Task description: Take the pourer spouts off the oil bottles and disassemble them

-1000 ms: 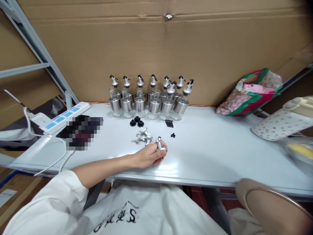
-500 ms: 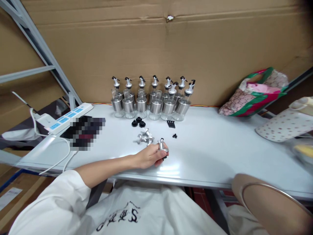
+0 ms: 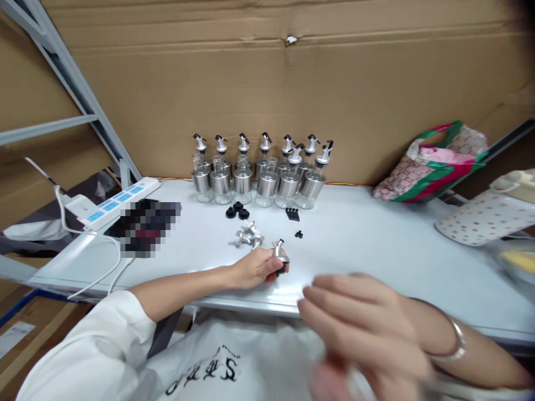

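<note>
My left hand (image 3: 254, 270), at the table's front, is closed around a silver pourer spout (image 3: 279, 253) with a black base, held upright. My right hand (image 3: 363, 328) is raised close to the camera at lower right and smeared by motion; whether its fingers hold anything is unclear. Behind the left hand lie loose silver spout heads (image 3: 249, 235). Farther back sit black round stoppers (image 3: 238, 211), a row of black lever pieces (image 3: 292, 214) and small black caps (image 3: 298, 234). Glass bottles with steel sleeves (image 3: 267, 184) stand along the back, several topped with spouts.
A white power strip (image 3: 121, 203) with cables lies at the left, beside a dark, partly pixelated item (image 3: 146, 228). To the right are a patterned bag (image 3: 434, 161), a dotted white jug (image 3: 480, 217) and a blurred bowl (image 3: 518, 267). Cardboard (image 3: 188, 78) walls the back.
My right hand has come up from the lower right edge towards the middle. My left hand keeps hold of the pourer spout, whose top has tilted slightly to the right.
</note>
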Available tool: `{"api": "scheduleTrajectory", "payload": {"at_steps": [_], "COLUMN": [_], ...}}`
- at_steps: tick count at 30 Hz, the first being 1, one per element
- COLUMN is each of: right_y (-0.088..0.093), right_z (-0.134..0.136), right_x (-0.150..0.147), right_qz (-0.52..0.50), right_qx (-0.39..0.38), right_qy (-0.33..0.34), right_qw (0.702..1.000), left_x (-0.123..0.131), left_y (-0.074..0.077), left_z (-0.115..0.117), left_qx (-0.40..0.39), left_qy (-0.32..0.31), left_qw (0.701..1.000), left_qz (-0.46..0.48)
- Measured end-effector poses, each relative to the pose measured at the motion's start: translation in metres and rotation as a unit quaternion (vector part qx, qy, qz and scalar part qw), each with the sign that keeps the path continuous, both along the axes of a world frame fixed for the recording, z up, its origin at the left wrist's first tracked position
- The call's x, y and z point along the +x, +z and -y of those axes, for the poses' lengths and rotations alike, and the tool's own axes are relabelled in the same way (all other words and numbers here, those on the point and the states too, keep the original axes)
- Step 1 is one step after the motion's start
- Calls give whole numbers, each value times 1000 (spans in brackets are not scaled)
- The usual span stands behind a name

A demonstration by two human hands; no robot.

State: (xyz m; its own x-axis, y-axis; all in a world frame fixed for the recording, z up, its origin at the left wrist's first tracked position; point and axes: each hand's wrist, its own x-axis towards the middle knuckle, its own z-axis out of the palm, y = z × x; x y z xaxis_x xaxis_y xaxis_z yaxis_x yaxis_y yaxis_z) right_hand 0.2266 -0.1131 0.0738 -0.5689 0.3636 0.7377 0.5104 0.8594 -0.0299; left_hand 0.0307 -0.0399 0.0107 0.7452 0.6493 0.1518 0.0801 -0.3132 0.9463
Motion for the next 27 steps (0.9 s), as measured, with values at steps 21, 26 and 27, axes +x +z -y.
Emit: {"api": "scheduleTrajectory", "payload": {"at_steps": [21, 26, 27], "right_y": [-32, -31, -30], "right_z": [-107, -108, -108], "right_x": [0, 4, 5], "right_qz": [108, 64, 57], "right_qx": [-57, -50, -42], "right_qy": [82, 40, 36], "right_qw": [989, 996, 997], "left_x": [0, -14, -17], "left_y": [-4, 17, 20], "left_z": [-4, -17, -22], "left_qx": [-7, 313, 388], "left_qy": [-13, 100, 95], "left_qw": [1000, 939, 907], "left_qz": [6, -104, -136]}}
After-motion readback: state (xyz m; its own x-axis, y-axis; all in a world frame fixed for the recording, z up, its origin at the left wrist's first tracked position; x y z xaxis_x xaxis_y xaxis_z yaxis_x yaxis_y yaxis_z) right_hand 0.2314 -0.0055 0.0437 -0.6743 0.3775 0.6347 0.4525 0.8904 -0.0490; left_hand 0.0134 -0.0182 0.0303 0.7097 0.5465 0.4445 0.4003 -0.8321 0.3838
